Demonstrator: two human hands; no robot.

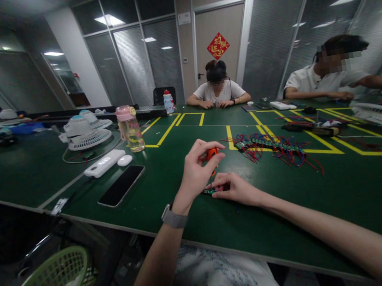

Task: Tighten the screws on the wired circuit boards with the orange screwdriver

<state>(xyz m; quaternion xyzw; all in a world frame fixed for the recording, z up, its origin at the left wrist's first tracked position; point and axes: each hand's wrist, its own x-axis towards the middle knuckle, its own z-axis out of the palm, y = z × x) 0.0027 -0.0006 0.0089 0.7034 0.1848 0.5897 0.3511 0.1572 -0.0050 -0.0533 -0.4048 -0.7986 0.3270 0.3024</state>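
Observation:
My left hand (pixel 200 163), with a watch on its wrist, is closed around the orange handle of a screwdriver (pixel 211 152). The screwdriver stands upright, its thin shaft pointing down at a small green circuit board (pixel 209 191) on the table. My right hand (pixel 233 188) pinches the board's right side, its fingers covering much of it. Whether the tip touches the board I cannot tell. To the right of my hands lies a row of green circuit boards (pixel 267 142) with many red and blue wires.
A phone (pixel 121 186), a white power strip (pixel 104 163), a pink-lidded bottle (pixel 130 128) and white fans (pixel 87 133) stand left on the green table (pixel 169 185). Two people (pixel 216 85) sit across and to the right. A green basket (pixel 75 260) stands below the table edge.

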